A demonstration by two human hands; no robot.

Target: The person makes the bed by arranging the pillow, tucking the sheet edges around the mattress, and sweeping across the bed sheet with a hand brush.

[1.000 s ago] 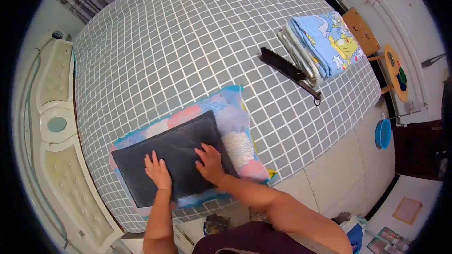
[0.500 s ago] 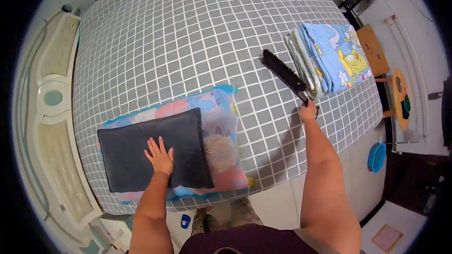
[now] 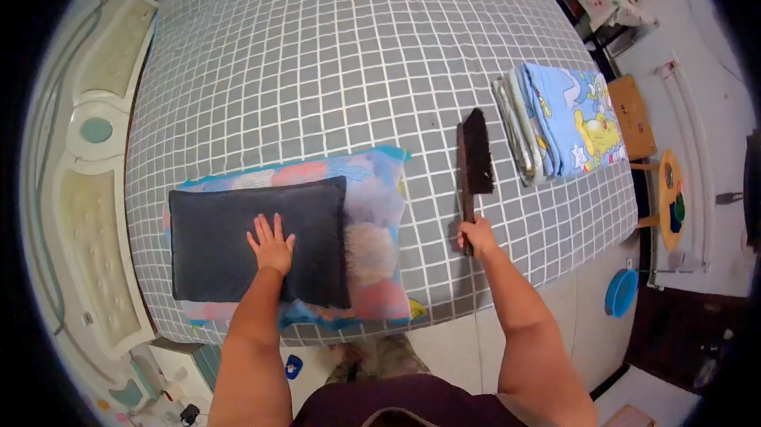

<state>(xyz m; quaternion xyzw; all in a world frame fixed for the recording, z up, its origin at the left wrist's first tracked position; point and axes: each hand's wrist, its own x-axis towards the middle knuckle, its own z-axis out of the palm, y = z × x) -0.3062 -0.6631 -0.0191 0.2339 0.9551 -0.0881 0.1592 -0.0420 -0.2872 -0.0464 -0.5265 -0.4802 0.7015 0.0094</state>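
With fingers spread, my left hand (image 3: 273, 246) lies flat on a dark grey pillow (image 3: 214, 237). Under the pillow is a pink and blue patterned towel (image 3: 376, 221), its right part uncovered. My right hand (image 3: 478, 237) is wrapped round the handle of a dark-bristled bed brush (image 3: 477, 154). The brush points away from me over the grey checked bedsheet (image 3: 325, 110). Just right of its bristles sits a folded blue cartoon-print quilt (image 3: 567, 118), apart from the brush.
A cream padded headboard (image 3: 99, 253) runs along the left side. Off the bed's right side stand a small wooden stool (image 3: 670, 197), a cardboard box (image 3: 632, 118) and a blue basin (image 3: 621, 292) on the floor. A blue slipper (image 3: 293, 366) lies near my feet.
My right hand has drawn the brush left and toward me, away from the folded quilt, and turned it more upright in view. My left hand stays on the pillow. The view has shifted slightly.
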